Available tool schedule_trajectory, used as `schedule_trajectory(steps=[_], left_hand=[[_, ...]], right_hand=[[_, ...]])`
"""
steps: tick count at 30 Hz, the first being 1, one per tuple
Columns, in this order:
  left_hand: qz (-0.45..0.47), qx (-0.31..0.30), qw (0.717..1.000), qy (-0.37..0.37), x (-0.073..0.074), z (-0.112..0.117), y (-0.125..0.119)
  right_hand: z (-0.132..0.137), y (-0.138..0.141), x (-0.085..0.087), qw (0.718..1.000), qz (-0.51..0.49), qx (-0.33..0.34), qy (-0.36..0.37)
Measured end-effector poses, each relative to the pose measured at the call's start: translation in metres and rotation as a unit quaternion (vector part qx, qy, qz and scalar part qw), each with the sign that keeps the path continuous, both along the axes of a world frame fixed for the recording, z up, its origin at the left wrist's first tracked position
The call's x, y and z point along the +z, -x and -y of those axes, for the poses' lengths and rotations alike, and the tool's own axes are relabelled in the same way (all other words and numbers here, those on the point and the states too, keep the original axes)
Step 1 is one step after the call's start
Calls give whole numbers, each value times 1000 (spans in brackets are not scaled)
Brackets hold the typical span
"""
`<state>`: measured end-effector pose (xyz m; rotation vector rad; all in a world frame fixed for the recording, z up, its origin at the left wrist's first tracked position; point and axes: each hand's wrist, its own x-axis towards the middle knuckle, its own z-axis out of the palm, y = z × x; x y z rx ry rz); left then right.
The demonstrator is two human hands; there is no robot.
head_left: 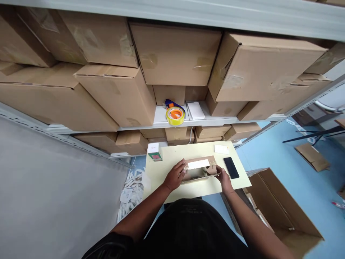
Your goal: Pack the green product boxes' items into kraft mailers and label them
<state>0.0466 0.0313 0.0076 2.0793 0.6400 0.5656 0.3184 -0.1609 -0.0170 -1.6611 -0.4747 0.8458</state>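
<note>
A small brown cardboard box [198,162] with a white label strip and shiny clear tape rests on, or just above, the pale yellow table. Its near side stands open, showing the hollow inside. At its left end, my left hand [175,175] grips the edge with fingers bent over it. My right hand [224,180] holds the opposite end, thumb and fingers round the corner. Close by my right hand lies a black phone [231,168]. A white flat box [221,149] is behind the phone, and a white and green small box [155,151] stands at the table's back left.
Beyond the table [167,196] rises a metal shelf [151,124] packed with cardboard cartons. On it sit a tape dispenser [175,114] with yellow tape and a white stack [196,110]. A large open carton [280,201] stands at right; paper scraps [132,190] cover the floor left.
</note>
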Motion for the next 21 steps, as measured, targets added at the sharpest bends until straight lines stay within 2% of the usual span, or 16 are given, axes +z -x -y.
schedule_trajectory(steps=[2,5,7,10,14,17,21], left_hand=[[10,4,1000,6,0,0,-2],[35,-5,999,20,3,-1,0],[42,-12,999,24,6,-1,2],[35,-17,999,22,7,3,2],[-15,43,999,-9,3,13,-8],[-33,85,994,-52,-3,20,-17],[-29,95,991,-91,-7,26,-21]], right_hand=[[10,3,4,998,26,46,-23],[16,6,9,985,145,91,12],[9,8,14,972,210,86,60],[-10,9,21,962,234,63,128],[-29,5,28,942,269,58,191],[-30,1,28,929,310,79,183],[-25,0,22,910,360,112,170]])
